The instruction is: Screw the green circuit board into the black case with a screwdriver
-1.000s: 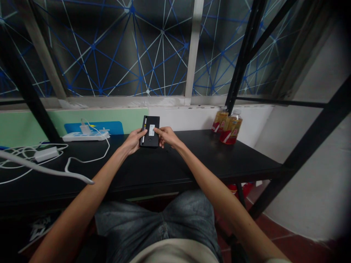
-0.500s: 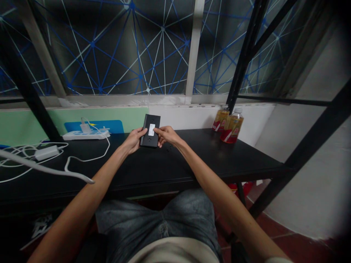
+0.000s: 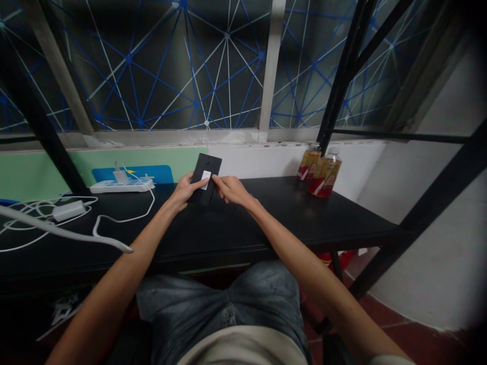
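Note:
A flat black rectangular box (image 3: 209,165) with a white label (image 3: 206,178) is held up over the black desk, tilted. My left hand (image 3: 185,191) grips its left side, the thumb lying across the label and the fingers behind. At the right edge is my right hand (image 3: 231,189), its thumb and forefinger tips against the box beside the label and the other fingers curled. Whatever lies behind the box is hidden.
On the desk (image 3: 274,213), a white power strip (image 3: 124,186) with a plugged-in charger (image 3: 121,176) stands at the back left. A white adapter (image 3: 69,210) lies among cables. Two bottles (image 3: 325,175) stand at the back right. A thick white cable (image 3: 76,234) crosses near my left forearm.
The box has tilted clockwise, its top leaning right. My left thumb has moved from the box's edge onto the label, while my right fingertips have shifted off the label to the right edge.

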Motion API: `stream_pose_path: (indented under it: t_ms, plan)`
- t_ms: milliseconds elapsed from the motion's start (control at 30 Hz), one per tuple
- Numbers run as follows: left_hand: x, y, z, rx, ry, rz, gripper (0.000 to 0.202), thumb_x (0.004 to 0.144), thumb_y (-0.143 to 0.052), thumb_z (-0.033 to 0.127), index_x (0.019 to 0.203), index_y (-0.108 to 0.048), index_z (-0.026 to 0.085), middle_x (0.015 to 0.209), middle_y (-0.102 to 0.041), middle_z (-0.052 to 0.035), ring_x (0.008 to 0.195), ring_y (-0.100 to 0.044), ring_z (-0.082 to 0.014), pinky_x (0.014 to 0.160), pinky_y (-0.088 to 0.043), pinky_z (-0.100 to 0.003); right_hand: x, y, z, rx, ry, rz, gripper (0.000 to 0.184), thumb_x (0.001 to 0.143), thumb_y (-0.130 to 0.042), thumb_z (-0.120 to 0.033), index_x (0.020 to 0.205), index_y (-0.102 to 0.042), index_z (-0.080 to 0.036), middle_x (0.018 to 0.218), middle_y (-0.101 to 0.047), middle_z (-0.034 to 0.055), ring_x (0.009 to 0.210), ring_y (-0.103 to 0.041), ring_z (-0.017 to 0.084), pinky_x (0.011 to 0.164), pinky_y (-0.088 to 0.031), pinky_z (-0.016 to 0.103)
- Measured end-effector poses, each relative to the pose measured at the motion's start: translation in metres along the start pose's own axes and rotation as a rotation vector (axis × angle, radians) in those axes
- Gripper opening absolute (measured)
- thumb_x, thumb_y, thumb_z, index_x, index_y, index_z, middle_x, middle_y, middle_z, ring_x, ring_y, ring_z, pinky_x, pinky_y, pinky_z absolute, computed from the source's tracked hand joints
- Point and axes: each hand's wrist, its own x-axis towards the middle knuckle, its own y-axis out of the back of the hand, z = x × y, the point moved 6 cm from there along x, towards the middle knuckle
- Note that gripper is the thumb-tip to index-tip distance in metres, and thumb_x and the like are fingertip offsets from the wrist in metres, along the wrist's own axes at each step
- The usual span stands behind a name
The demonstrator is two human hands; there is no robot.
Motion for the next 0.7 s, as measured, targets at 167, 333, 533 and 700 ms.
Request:
stream_pose_path:
  t_ms: [167, 333, 533, 700]
  plan:
    - [-0.007, 0.015, 0.008, 0.135, 0.14, -0.136, 0.045, 0.056, -0.087, 0.018, 0.099, -0.075, 0.01, 0.083, -0.076, -0.0128, 0.059, -0.068, -0.0207, 0.052, -0.051, -0.026, -0.015, 0.053, 0.021, -0.331, -0.111, 0.274, 0.052, 0.098, -0.034, -0.055, 0.076, -0.061, -0.017, 0.065, -0.064, 0.007, 0.065, -0.063, 0.018, 0.06, -0.039, 0.024]
    - [-0.018, 0.021, 0.002, 0.361, 0.342, -0.429, 0.04, 0.053, -0.084, 0.01, 0.092, -0.079, 0.017, 0.087, -0.078, -0.0119, 0.068, -0.072, -0.0246, 0.056, -0.054, -0.026, -0.046, 0.074, 0.072, -0.667, -0.333, 0.107, 0.054, 0.084, -0.061, -0.057, 0.117, -0.056, -0.014, 0.092, -0.07, 0.0172, 0.091, -0.066, 0.029, 0.071, -0.044, 0.029]
    - [-0.022, 0.016, 0.001, 0.401, 0.392, -0.474, 0.039, 0.052, -0.079, 0.002, 0.089, -0.079, 0.016, 0.081, -0.077, -0.0124, 0.071, -0.074, -0.0301, 0.061, -0.055, -0.033, -0.047, 0.059, 0.113, -0.454, -0.479, -0.042, 0.041, 0.068, -0.079, -0.045, 0.092, -0.066, -0.014, 0.103, -0.07, 0.0177, 0.1, -0.066, 0.03, 0.079, -0.049, 0.034]
    - [-0.014, 0.009, 0.002, 0.565, 0.194, -0.5, 0.041, 0.05, -0.083, 0.007, 0.088, -0.079, 0.022, 0.09, -0.078, -0.0087, 0.087, -0.073, -0.0285, 0.071, -0.053, -0.029, -0.039, 0.067, 0.114, -0.257, -0.412, 0.056, 0.026, 0.078, -0.069, -0.033, 0.094, -0.068, -0.012, 0.064, -0.069, 0.0064, 0.07, -0.069, 0.021, 0.064, -0.051, 0.028]
